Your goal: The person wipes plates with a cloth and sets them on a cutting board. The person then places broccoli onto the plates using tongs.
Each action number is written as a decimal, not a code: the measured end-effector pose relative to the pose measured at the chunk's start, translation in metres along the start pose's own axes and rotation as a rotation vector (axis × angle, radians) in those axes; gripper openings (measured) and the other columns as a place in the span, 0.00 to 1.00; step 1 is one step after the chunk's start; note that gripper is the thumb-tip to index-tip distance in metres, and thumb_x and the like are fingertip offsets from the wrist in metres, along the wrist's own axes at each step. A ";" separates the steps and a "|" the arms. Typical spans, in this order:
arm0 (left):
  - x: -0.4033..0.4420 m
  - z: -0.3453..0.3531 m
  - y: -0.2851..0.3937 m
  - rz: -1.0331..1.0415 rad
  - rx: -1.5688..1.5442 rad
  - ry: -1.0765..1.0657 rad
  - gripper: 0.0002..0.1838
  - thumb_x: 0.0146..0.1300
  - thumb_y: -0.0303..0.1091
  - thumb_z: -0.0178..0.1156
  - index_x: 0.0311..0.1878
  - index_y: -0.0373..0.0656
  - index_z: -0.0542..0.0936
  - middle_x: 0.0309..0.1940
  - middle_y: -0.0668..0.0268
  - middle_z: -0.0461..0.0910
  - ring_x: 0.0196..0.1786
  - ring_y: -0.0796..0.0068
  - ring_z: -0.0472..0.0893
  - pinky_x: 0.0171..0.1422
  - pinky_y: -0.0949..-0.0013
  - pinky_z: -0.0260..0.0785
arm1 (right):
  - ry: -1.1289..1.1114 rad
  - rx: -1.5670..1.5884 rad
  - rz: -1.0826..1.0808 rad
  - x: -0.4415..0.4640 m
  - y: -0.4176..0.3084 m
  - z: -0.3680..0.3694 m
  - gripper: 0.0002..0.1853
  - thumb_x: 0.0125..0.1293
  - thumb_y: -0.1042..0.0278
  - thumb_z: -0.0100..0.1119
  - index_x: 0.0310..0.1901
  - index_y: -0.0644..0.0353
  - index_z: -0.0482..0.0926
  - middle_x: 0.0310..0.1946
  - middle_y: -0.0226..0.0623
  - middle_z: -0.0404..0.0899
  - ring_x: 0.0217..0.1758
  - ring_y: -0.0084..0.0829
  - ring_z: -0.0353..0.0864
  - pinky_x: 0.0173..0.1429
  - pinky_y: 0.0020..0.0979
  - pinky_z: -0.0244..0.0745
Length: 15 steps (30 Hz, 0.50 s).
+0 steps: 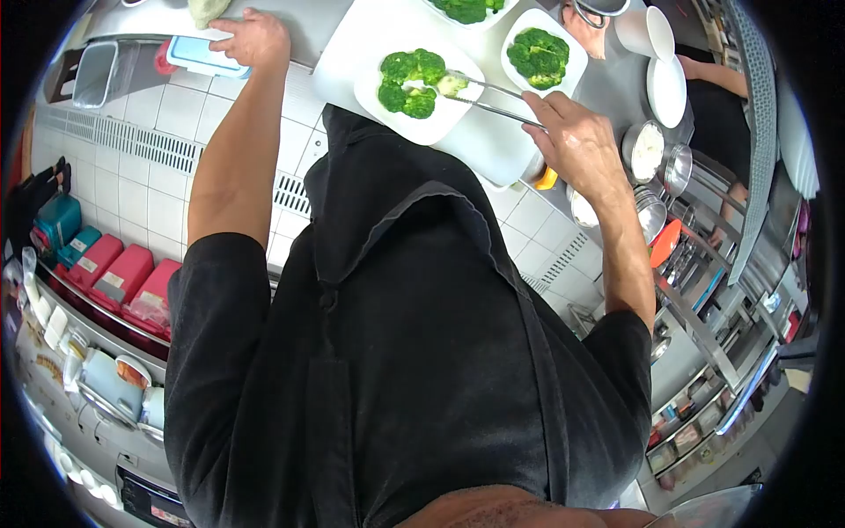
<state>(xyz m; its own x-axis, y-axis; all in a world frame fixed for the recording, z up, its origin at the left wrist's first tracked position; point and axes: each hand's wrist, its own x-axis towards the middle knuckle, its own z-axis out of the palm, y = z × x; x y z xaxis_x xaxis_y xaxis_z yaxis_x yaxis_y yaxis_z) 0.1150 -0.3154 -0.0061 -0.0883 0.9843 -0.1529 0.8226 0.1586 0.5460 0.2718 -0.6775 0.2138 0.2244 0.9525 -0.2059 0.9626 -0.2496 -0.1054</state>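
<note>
My right hand (576,136) grips metal tongs (497,89), whose tips hold a pale-stemmed broccoli floret (452,84) at the right edge of a broccoli ring. That ring of broccoli (410,70) lies on a white square plate (431,130), with a gap in its middle. Beside it, a smaller white dish (570,79) carries more broccoli (538,58). My left hand (255,37) is at the counter edge with its fingers apart and nothing seen in them. It is nearest to a pale green cloth (208,9) and a blue-lidded container (207,57) below the edge.
Another broccoli dish (465,11) is cut off at the top. White bowls (666,92), a white cup (645,33) and metal pans (650,151) crowd the right side. A co-worker's arm (717,76) reaches in there. Red bins (123,275) stand at left on the tiled floor.
</note>
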 end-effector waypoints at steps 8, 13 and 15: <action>0.004 0.004 0.000 -0.040 -0.001 -0.009 0.41 0.73 0.51 0.45 0.79 0.38 0.42 0.71 0.31 0.45 0.65 0.37 0.69 0.67 0.47 0.67 | -0.156 0.518 0.223 0.005 0.027 -0.016 0.17 0.61 0.63 0.70 0.47 0.66 0.84 0.32 0.41 0.86 0.34 0.39 0.85 0.40 0.38 0.78; 0.000 -0.001 0.001 -0.030 -0.024 -0.025 0.41 0.73 0.51 0.44 0.79 0.39 0.42 0.72 0.30 0.44 0.65 0.36 0.69 0.68 0.47 0.66 | -0.571 1.399 0.594 0.025 0.044 0.000 0.16 0.65 0.61 0.69 0.40 0.71 0.84 0.23 0.33 0.78 0.16 0.15 0.66 0.19 0.20 0.59; 0.003 0.003 -0.002 -0.018 0.005 -0.026 0.41 0.73 0.51 0.44 0.79 0.39 0.42 0.72 0.30 0.43 0.65 0.36 0.69 0.68 0.47 0.66 | -0.606 1.548 0.677 0.026 0.040 0.019 0.18 0.68 0.61 0.65 0.42 0.73 0.82 0.22 0.30 0.74 0.14 0.08 0.55 0.15 0.15 0.46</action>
<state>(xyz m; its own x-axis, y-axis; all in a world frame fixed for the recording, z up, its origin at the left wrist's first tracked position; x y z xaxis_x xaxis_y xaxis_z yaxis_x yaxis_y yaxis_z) 0.1145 -0.3130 -0.0107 -0.0889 0.9789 -0.1841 0.8237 0.1761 0.5389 0.3137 -0.6660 0.1856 0.0553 0.5241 -0.8499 -0.3466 -0.7882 -0.5086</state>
